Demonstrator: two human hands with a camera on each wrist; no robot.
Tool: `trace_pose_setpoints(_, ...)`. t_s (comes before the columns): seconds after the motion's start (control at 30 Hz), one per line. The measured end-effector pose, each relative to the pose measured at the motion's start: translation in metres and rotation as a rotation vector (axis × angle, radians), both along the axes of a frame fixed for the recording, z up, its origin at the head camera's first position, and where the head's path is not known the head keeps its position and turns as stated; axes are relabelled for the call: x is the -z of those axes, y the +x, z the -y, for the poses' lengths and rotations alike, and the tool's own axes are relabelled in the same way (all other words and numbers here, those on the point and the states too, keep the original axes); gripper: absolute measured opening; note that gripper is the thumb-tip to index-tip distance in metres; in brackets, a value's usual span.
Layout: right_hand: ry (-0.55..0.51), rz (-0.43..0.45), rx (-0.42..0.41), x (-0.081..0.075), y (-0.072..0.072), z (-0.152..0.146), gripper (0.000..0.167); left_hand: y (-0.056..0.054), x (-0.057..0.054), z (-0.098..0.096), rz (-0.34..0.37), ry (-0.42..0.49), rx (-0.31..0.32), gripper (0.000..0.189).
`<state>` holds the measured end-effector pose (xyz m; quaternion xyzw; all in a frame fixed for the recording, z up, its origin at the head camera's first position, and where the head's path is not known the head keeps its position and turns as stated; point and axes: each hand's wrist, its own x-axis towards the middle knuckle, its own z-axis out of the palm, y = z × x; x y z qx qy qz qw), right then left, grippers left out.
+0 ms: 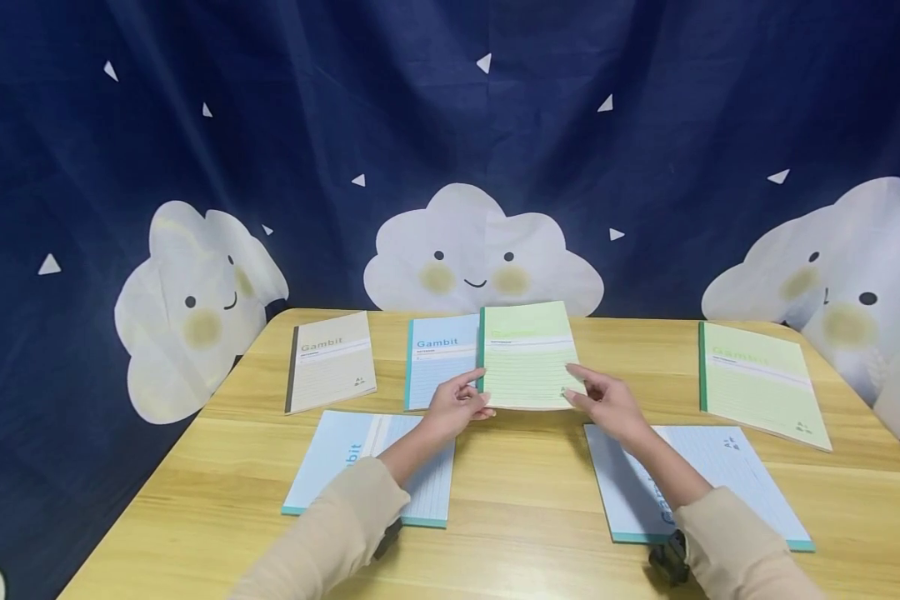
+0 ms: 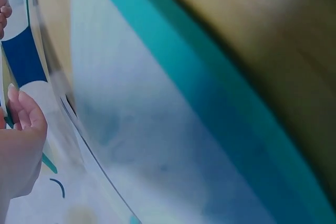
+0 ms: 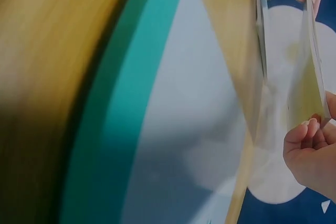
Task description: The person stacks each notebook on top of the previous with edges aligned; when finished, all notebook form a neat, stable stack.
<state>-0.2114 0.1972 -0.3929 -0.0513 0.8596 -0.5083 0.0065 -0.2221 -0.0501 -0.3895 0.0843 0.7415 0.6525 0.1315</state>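
Between both hands a green notebook is held above the table, its dark green spine to the left. My left hand pinches the spine side near the lower corner, and my right hand pinches the lower right edge. In the right wrist view the same notebook appears nearly edge-on, with the right hand gripping one end. Partly hidden behind it is a blue notebook at the back. Beneath the forearms lie two more blue notebooks, one on the left and one on the right.
A grey-beige notebook lies at the back left of the wooden table. Another green notebook lies at the back right. Behind the table hangs a dark blue curtain with smiling clouds.
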Motion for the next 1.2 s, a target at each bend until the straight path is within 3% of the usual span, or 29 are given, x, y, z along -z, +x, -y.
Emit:
trace_pose_setpoints(0.1, -0.013, -0.001, -0.025, 0.000, -0.001, 0.010, 0.050, 0.001, 0.002, 0.010, -0.007, 0.000, -0.013, 0.051)
trace_pose_setpoints(0.33, -0.019, -0.014, -0.054, 0.008, -0.011, 0.035, 0.049, -0.008, 0.021, 0.033, -0.029, -0.060, -0.094, 0.049)
trace_pose_setpoints(0.6, -0.032, -0.016, -0.046, 0.013, -0.023, 0.066, 0.048, -0.013, 0.024, 0.057, -0.040, -0.093, -0.175, 0.050)
trace_pose_setpoints(0.87, -0.007, -0.008, -0.061, 0.018, -0.028, 0.089, 0.047, -0.014, 0.031, 0.079, -0.057, -0.138, -0.174, 0.051)
trace_pose_setpoints(1.0, -0.002, -0.008, -0.081, 0.017, -0.033, 0.101, 0.046, -0.017, 0.029, 0.090, -0.083, -0.205, -0.170, 0.051)
trace_pose_setpoints(1.2, 0.025, 0.021, -0.066, 0.016, -0.042, 0.116, 0.046, -0.026, 0.030, 0.101, -0.104, -0.373, -0.183, 0.050)
